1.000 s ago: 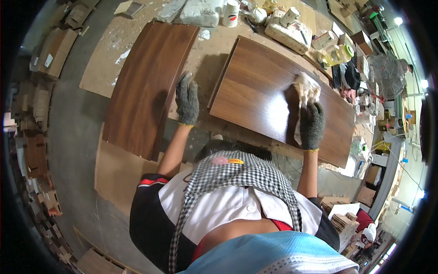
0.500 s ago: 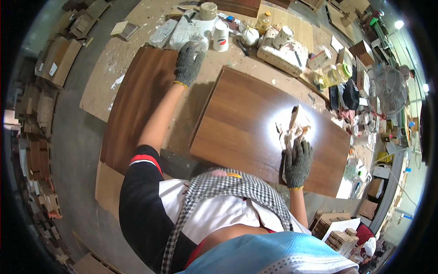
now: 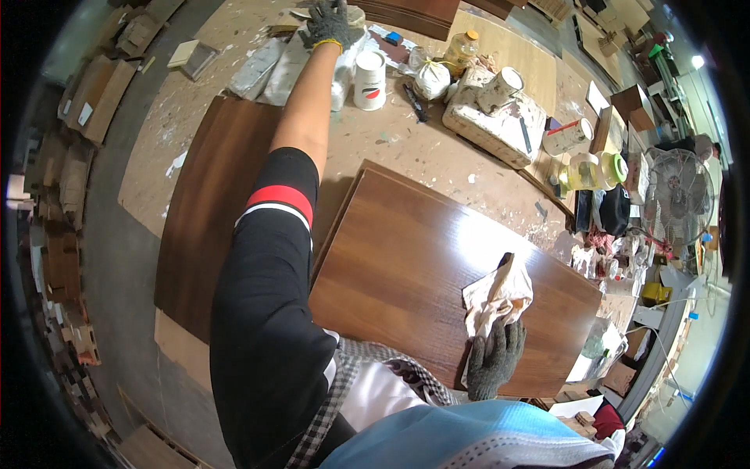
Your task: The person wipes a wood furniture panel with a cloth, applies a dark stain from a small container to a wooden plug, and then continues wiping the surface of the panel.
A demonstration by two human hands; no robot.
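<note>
Across the dusty bench [image 3: 406, 148] your left hand [image 3: 328, 23] reached far, fingers curled among white tubs [image 3: 369, 80], while your right hand [image 3: 494, 359] pinned the rag [image 3: 496, 297] flat on the near panel [image 3: 414, 266].

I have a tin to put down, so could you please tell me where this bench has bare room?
The glossy brown panel is bare left of the white rag under the right hand. The bench top is bare between that panel and the white can. It is crowded along the far edge, where the left hand reaches, and the right side.
</note>
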